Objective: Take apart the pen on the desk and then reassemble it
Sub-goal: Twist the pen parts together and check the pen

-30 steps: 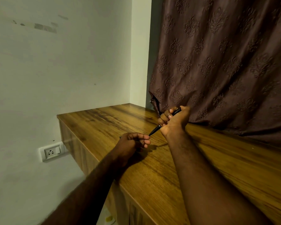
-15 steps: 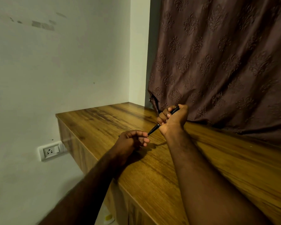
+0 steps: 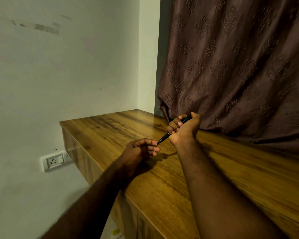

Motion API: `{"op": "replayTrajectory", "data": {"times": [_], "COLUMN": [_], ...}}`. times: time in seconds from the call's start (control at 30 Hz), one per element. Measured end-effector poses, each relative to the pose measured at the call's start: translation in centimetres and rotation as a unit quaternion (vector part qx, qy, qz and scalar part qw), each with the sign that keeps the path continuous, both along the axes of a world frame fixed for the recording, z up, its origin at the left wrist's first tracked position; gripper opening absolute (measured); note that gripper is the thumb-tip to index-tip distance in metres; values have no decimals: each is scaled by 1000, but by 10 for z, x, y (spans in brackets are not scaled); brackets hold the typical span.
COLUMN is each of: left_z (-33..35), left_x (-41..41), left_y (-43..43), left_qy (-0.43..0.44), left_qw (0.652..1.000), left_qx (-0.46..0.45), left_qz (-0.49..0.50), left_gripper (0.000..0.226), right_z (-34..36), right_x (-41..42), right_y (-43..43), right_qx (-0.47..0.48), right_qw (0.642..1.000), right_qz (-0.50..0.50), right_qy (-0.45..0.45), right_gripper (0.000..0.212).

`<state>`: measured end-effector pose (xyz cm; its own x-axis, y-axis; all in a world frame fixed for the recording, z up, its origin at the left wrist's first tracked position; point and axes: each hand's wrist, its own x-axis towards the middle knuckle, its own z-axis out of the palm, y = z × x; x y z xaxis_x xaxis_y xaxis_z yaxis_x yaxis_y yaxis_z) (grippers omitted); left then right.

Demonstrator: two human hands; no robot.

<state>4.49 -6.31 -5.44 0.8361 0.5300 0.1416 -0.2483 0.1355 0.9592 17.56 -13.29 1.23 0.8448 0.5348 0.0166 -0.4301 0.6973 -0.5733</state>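
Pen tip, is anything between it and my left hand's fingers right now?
Nothing visible stands between them. The right hand grips the pen, its tip slanting down toward the left hand, whose fingertips sit right at the tip, above the desk. Whether they touch it cannot be told.

No readable text, label or sign anywhere.

The left hand (image 3: 138, 150) has loosened from its tighter curl: its fingers (image 3: 154, 149) now stretch out straighter toward the point of the black pen (image 3: 163, 138), the uppermost fingertip right at the tip
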Motion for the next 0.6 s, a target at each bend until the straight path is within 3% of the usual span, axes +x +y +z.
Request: {"op": "replayTrajectory", "data": {"times": [0.6], "left_z": [-4], "left_x": [5], "left_y": [2], "left_qy": [15], "left_qw": [999], "left_qx": [-10], "left_qz": [36], "left_gripper": [32], "right_z": [1], "right_x": [3], "right_y": [0], "right_qx": [13], "right_qw": [1000], "right_qz": [-26], "right_qy": [-2], "right_gripper": [46]}}
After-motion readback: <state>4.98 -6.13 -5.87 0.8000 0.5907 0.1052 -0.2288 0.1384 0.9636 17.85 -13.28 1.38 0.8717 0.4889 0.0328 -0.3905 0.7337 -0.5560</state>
